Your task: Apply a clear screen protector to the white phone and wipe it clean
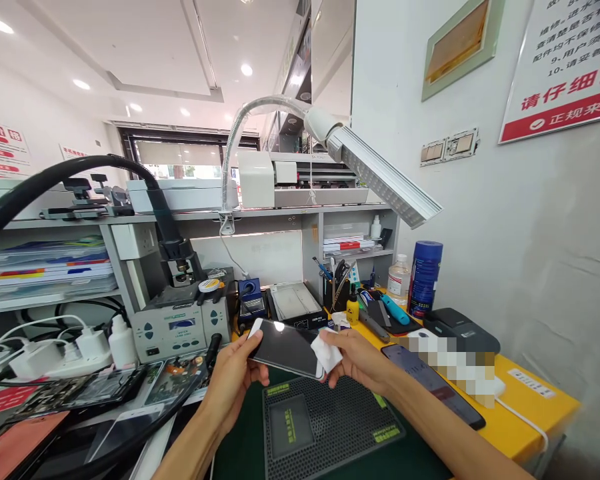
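A smartphone (286,347) with a dark glossy screen and white ends is held up above the work mat, turned sideways. My left hand (237,365) grips its left end, thumb on the front edge and fingers behind. At the other end, my right hand (355,360) pinches a folded white wipe (327,351) against the phone's right corner. The wipe covers part of that corner. Below the phone lies a black perforated repair mat (330,427) with yellow-green lettering and a recessed square.
A soldering station (173,330) and loose phone parts (177,377) crowd the left. To the right, another phone (433,383) rests on a yellow surface (525,417), near a blue can (425,277) and a pen holder (336,293). A lamp (385,177) hangs overhead.
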Tool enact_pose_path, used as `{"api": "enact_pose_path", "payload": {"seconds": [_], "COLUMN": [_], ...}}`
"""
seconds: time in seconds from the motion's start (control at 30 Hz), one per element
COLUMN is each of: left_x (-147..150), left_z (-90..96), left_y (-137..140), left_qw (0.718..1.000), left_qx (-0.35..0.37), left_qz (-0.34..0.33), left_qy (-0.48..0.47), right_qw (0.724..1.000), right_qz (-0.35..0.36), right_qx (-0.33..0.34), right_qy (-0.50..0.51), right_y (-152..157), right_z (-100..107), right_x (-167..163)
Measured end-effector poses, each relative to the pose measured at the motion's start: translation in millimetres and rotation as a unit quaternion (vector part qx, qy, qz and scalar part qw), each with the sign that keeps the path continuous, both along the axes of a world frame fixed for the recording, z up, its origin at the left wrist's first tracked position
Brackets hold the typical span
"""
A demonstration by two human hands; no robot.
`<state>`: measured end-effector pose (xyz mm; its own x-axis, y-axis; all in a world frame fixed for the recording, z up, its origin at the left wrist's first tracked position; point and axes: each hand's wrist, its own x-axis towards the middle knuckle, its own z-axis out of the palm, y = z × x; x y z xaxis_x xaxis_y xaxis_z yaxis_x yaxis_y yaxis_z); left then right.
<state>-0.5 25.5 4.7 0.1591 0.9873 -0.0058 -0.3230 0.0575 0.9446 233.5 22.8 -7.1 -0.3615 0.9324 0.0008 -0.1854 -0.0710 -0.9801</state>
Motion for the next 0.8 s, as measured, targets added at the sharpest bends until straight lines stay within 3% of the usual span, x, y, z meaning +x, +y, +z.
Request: {"api": "enact_pose_path", "payload": {"seconds": [0.1, 0.17, 0.3, 0.43, 0.63, 0.8], "left_x": [4, 8, 18, 24, 26, 26], "left_z": [-3.3, -5.6, -6.7, -8.0, -11.5, -5.9], "left_y": [3, 3, -2, -9, -18, -26], "left_qw": [0.994, 0.988, 0.986, 0.991, 0.996, 0.988], "left_qx": [-0.067, -0.106, -0.14, -0.124, -0.061, 0.034], "left_qz": [0.088, 0.113, 0.06, 0.032, -0.061, -0.144], "left_qy": [-0.008, -0.026, -0.072, -0.041, 0.028, 0.041], "right_qw": [0.997, 0.994, 0.989, 0.986, 0.991, 0.991], "right_qz": [0.077, 0.108, 0.143, 0.156, 0.039, -0.081], "right_qx": [-0.023, -0.032, -0.025, 0.004, 0.057, 0.086], "right_qy": [0.005, 0.001, -0.02, -0.065, -0.118, -0.068], "right_y": [-5, -9, -16, -17, -10, -6], "right_z": [-1, -3, -6, -11, -14, -4], "right_x": [-6, -11, -20, -24, -22, -14]}}
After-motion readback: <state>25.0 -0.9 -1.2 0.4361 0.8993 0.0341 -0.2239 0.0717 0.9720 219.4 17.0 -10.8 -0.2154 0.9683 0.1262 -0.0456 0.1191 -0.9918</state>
